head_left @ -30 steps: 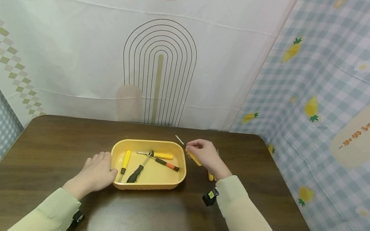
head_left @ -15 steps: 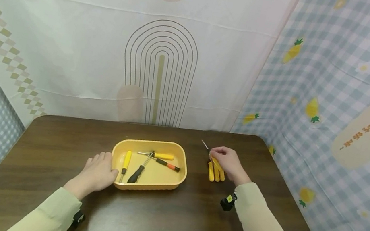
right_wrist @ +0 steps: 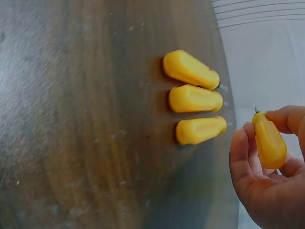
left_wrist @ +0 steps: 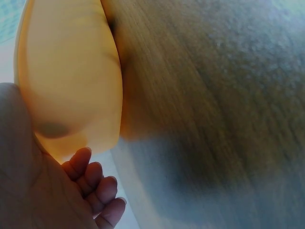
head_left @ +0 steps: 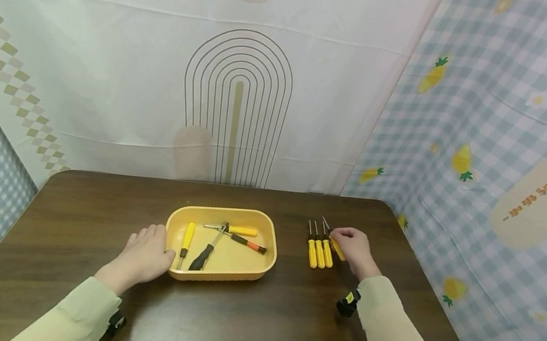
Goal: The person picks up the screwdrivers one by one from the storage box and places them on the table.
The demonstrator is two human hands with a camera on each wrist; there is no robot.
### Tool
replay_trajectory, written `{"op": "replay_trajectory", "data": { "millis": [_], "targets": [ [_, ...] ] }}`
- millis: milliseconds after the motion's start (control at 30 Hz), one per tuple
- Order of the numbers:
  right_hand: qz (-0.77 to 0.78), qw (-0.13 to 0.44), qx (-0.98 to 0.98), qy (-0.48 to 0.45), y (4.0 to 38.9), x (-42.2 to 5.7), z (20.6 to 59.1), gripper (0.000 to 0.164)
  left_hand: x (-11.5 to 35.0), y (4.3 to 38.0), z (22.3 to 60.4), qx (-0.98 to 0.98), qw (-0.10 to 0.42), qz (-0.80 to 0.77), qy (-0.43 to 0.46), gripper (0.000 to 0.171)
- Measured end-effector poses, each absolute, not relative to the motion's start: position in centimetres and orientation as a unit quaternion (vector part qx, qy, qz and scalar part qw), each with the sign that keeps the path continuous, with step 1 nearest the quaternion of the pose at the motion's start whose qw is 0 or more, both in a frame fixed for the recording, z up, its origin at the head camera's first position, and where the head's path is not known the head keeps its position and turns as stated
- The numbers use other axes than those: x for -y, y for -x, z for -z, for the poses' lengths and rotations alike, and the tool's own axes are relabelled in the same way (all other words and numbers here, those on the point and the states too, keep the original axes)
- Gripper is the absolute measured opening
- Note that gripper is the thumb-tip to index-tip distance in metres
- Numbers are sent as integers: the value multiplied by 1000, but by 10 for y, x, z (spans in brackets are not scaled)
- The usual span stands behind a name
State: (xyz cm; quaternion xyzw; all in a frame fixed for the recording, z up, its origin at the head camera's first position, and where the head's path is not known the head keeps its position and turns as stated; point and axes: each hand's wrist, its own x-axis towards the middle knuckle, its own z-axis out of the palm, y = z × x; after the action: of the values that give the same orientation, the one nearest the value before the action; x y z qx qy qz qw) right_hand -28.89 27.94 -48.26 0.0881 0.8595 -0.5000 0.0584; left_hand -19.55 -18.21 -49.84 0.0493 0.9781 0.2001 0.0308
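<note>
In the head view my left hand [head_left: 144, 251] holds the left end of a yellow plastic tray [head_left: 220, 275]. Its fingers lie along the outside wall, which also shows in the left wrist view. My right hand [head_left: 351, 249] pinches a yellow-handled screwdriver [right_wrist: 270, 143] between thumb and fingers, its tip pointing away. Just left of that hand, three similar yellow screwdrivers [head_left: 320, 252] lie side by side on the table. Inside the tray are a yellow-and-black screwdriver [head_left: 187, 237], a black-handled screwdriver [head_left: 202, 256], a yellow-handled one [head_left: 242, 230] and a black-and-orange one [head_left: 247, 243].
Both hands work over a dark wooden table [head_left: 246, 335]. A white printed cloth [head_left: 316, 111] hangs behind its back edge, and a blue checked cloth [head_left: 445, 181] hangs along the right side.
My right hand has moved right with the screwdriver, from beside the tray to the right end of the row of three, and lower. The left hand and tray stay put.
</note>
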Motion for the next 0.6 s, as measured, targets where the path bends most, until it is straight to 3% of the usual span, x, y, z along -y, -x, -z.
{"op": "replay_trajectory", "data": {
  "millis": [600],
  "targets": [
    [461,26,-874,-152,294,-276,500,31,182,193,496,-978,32,-200,-49,36]
  ]
}}
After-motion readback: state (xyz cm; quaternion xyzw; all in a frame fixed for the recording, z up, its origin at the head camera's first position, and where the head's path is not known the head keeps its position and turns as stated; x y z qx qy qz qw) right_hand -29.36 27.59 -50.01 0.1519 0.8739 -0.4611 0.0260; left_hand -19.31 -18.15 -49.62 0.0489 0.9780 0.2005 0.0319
